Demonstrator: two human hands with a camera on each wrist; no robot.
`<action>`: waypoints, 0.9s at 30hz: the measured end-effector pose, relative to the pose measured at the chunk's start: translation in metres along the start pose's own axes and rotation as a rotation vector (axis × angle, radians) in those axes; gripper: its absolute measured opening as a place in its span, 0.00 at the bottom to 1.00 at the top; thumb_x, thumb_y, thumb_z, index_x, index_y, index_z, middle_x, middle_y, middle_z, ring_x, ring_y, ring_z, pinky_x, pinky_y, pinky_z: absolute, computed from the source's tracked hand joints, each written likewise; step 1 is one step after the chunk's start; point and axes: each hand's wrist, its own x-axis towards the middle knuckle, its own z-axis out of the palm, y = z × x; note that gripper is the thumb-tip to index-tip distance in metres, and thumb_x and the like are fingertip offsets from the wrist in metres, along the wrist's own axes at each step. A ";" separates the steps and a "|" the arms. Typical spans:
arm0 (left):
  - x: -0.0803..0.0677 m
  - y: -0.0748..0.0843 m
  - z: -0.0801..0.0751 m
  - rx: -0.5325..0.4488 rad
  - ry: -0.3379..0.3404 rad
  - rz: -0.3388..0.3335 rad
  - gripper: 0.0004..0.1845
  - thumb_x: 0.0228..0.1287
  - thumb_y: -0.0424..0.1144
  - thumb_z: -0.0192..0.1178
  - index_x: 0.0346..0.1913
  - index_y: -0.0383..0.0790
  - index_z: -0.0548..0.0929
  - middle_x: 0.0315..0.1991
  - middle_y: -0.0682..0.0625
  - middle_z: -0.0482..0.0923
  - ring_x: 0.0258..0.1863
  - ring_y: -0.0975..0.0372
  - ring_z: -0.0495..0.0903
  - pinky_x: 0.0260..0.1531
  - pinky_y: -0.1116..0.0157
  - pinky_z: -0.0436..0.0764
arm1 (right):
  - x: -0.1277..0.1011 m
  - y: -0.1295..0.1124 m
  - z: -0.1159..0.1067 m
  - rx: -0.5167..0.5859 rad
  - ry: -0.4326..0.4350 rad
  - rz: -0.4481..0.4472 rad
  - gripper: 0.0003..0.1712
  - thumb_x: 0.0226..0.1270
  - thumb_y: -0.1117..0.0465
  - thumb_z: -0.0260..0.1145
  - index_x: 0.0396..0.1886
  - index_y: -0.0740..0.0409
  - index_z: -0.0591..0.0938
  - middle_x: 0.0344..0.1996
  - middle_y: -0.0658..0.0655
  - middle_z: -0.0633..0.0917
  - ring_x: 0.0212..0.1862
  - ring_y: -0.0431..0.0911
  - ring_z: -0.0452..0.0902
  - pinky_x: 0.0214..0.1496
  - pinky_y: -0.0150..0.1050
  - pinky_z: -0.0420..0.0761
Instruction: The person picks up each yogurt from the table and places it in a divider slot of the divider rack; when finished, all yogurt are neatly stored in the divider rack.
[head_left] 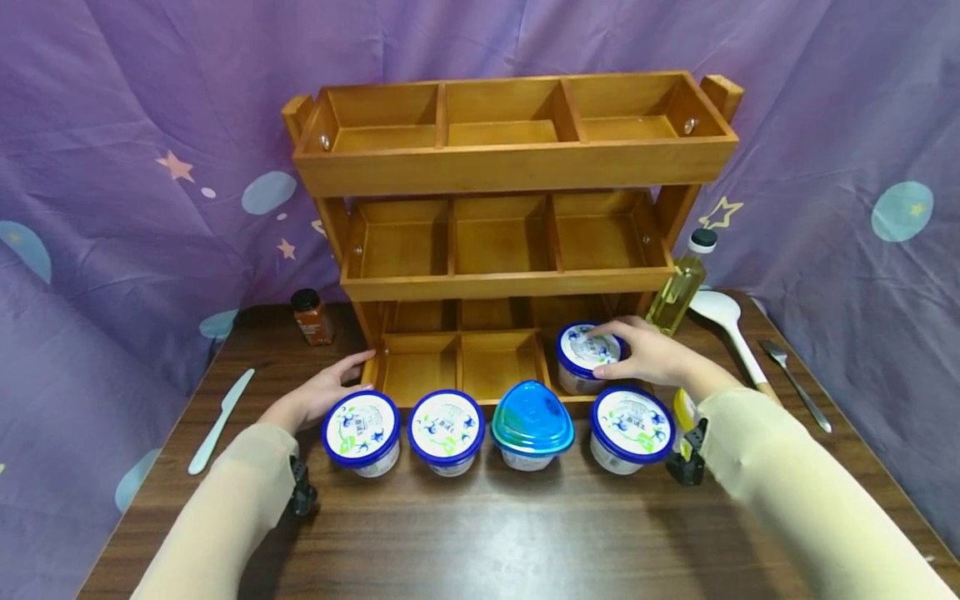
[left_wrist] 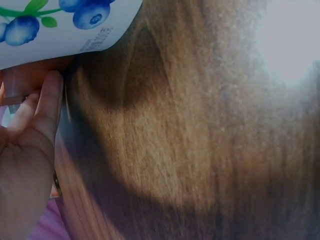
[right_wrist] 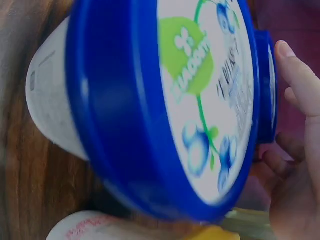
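In the head view my right hand (head_left: 651, 357) holds a round tub with a blue-rimmed, blueberry-printed lid (head_left: 590, 348) by its lid. That tub is at the bottom tier's right compartment; its base is partly hidden. My left hand (head_left: 330, 390) rests with fairly straight fingers against the left end of the wooden rack (head_left: 510, 171). In front of the rack stand similar tubs: one at the left (head_left: 362, 427), one beside it (head_left: 447, 427) and one at the right (head_left: 632, 423). Between them sits a tub with a blue triangular lid (head_left: 532, 419).
Left of the rack are a spice jar (head_left: 312, 318) and a pale green knife (head_left: 221, 422). To its right stand an oil bottle (head_left: 678, 287), a white ladle (head_left: 723, 317) and a fork (head_left: 797, 385). A yellow item (head_left: 684, 410) is partly hidden by my right wrist.
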 end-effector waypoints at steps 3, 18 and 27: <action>0.000 -0.002 0.000 -0.004 0.005 0.004 0.38 0.67 0.48 0.56 0.74 0.48 0.51 0.70 0.30 0.49 0.69 0.41 0.49 0.63 0.43 0.53 | -0.006 0.005 -0.003 -0.006 0.024 -0.026 0.39 0.54 0.41 0.69 0.62 0.53 0.72 0.64 0.73 0.61 0.63 0.71 0.55 0.57 0.70 0.57; 0.000 -0.001 0.001 -0.006 0.006 -0.011 0.38 0.67 0.50 0.55 0.74 0.49 0.50 0.69 0.30 0.50 0.68 0.41 0.50 0.62 0.42 0.54 | -0.053 0.038 -0.020 0.039 0.023 -0.035 0.39 0.57 0.46 0.69 0.65 0.58 0.69 0.63 0.68 0.65 0.64 0.67 0.55 0.59 0.68 0.52; -0.001 -0.003 0.000 -0.013 0.017 0.008 0.38 0.67 0.49 0.56 0.74 0.48 0.51 0.70 0.31 0.51 0.69 0.41 0.50 0.62 0.42 0.54 | -0.079 0.056 -0.021 0.071 0.052 -0.065 0.35 0.57 0.51 0.71 0.60 0.64 0.72 0.57 0.67 0.72 0.59 0.64 0.64 0.52 0.62 0.68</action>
